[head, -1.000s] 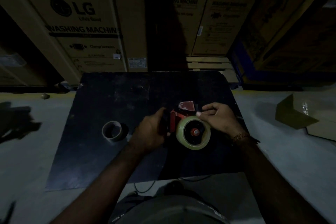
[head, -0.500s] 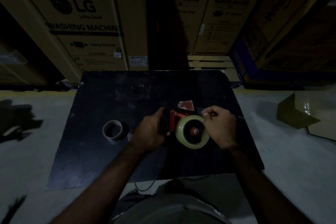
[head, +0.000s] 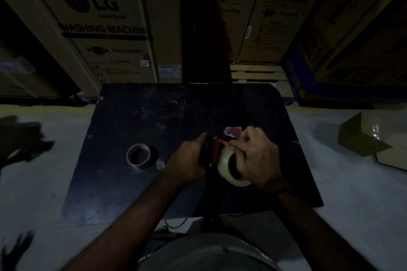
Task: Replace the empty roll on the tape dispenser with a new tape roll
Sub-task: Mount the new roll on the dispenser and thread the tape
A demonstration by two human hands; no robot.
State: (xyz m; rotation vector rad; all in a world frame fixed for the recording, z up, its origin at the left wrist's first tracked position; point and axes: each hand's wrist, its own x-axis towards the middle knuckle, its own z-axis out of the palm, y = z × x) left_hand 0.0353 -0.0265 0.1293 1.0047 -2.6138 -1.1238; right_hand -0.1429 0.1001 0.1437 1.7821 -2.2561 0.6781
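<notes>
A red tape dispenser (head: 217,148) lies on a black mat (head: 136,193), with a new pale tape roll (head: 224,165) mounted on it. My left hand (head: 187,160) is closed around the dispenser's dark handle. My right hand (head: 257,158) lies over the roll's face and hides its hub; its fingertips pinch at the roll's top edge near the red front plate (head: 232,132). The empty cardboard roll (head: 138,156) stands on the mat to the left, apart from both hands.
Tall LG washing machine cartons (head: 105,28) stand close behind the mat. A wooden pallet (head: 257,75) shows beneath the right-hand cartons. A folded cardboard box (head: 372,138) lies on the grey floor at right. My knees are at the mat's near edge.
My right hand has moved from the roll's right side onto its face, covering the red hub, fingertips now at the top edge. My left hand stays on the handle.
</notes>
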